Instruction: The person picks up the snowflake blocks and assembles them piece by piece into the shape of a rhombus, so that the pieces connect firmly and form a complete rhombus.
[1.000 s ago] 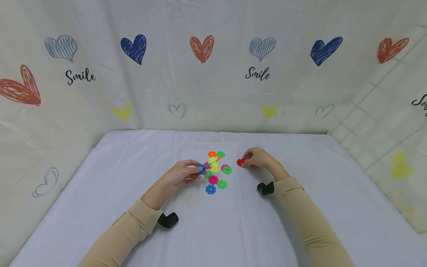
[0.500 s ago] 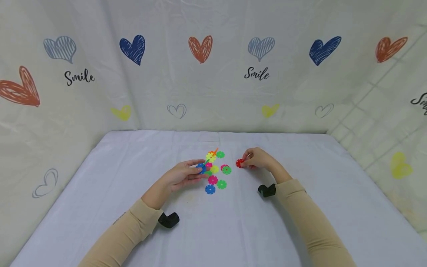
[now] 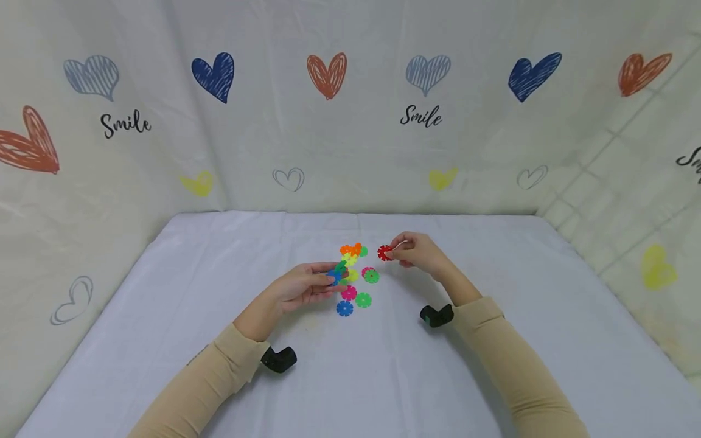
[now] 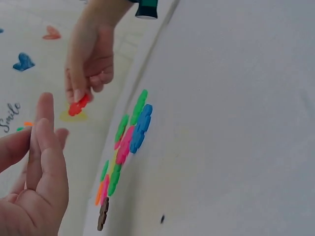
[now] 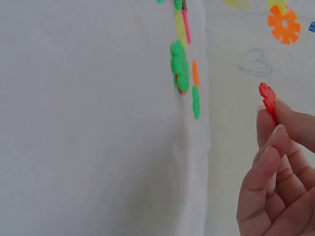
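My left hand pinches a blue snowflake disc between thumb and fingers. Linked onto it is a short chain of notched discs: green, yellow and, at the far end, orange. In the right wrist view that orange disc shows its face and slots. To the right, my right hand holds a red snowflake disc by its edge, between thumb and forefinger. The left wrist view has this red disc raised, apart from the chain.
Loose discs lie on the white cloth below and between the hands, among them a blue one, a pink one and a green one. A patterned curtain stands behind the table.
My right hand has lifted the red disc and brought it left, closer to the chain. In my left hand the chain has turned, its orange end now higher than a second ago.
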Action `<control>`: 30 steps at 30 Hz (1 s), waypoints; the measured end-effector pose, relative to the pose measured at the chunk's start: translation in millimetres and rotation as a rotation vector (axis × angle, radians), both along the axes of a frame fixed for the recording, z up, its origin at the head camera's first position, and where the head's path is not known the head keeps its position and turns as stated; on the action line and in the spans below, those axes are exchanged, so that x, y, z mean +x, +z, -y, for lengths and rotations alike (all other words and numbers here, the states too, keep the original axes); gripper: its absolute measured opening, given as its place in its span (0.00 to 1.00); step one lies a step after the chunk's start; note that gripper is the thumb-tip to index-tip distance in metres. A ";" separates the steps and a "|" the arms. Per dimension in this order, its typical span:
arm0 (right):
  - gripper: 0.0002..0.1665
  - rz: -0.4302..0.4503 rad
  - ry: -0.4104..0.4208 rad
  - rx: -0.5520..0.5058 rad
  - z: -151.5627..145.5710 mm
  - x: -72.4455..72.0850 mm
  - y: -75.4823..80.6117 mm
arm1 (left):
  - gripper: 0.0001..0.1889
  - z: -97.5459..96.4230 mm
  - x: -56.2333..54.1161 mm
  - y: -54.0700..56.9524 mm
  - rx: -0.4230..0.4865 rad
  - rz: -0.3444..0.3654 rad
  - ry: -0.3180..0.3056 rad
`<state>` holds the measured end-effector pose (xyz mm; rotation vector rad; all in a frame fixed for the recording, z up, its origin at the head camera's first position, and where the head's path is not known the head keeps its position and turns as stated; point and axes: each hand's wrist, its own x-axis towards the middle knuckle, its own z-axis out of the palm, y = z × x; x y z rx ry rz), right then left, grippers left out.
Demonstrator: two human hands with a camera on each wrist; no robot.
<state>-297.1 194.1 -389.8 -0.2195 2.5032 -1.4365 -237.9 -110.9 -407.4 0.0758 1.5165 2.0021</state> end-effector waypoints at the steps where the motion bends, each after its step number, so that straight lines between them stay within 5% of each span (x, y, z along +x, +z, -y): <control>1: 0.15 0.003 -0.011 -0.009 2.1 1.7 2.2 | 0.28 -0.3 0.6 0.4 -0.006 -0.008 -0.006; 7: 0.18 0.023 -0.058 -0.062 12.1 10.6 12.5 | 0.28 -1.8 2.6 3.5 -0.039 -0.038 -0.030; 12: 0.18 0.036 -0.019 -0.127 16.9 16.2 14.0 | 0.29 -3.1 3.3 6.3 -0.037 -0.004 -0.025; 20: 0.18 0.050 -0.005 -0.189 21.7 22.4 16.2 | 0.31 -2.6 3.8 6.5 -0.037 -0.033 -0.139; 30: 0.18 0.025 0.033 -0.194 25.7 26.3 21.7 | 0.31 -1.9 4.0 8.6 -0.086 -0.043 -0.171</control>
